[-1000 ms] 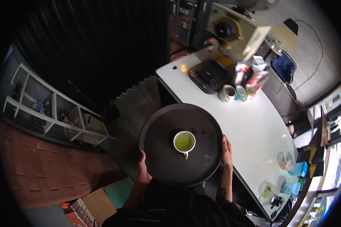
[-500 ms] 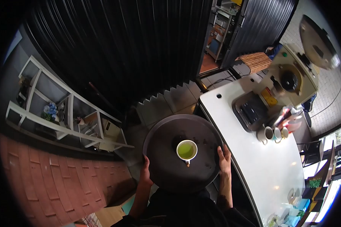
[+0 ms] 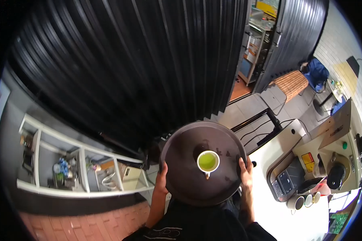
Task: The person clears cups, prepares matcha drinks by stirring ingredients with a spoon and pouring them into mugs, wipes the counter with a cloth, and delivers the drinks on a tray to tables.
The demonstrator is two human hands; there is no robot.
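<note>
Between my two hands is a round dark brown serving tray [image 3: 185,176], held level in front of my body. A white cup [image 3: 208,161] of bright green drink stands upright near its middle, handle toward me. Wet spots show on the tray's surface around the cup. My left hand [image 3: 161,180] grips the left rim, thumb on top. On the right rim, my right hand [image 3: 246,172] holds on in the same way. The fingers below the tray are hidden on both sides.
On the right, a white counter [image 3: 265,164] carries a black scale [image 3: 287,182], several mugs [image 3: 297,202] and a beige machine [image 3: 334,160]. A white shelf [image 3: 84,168] stands left. Dark corrugated panels [image 3: 149,72] rise ahead, beside a doorway [image 3: 249,68] and wicker-topped stool [image 3: 290,84].
My view has turned right, past the counter's far end, so the doorway and stool show more fully. The tray stays in both hands with the cup standing on it.
</note>
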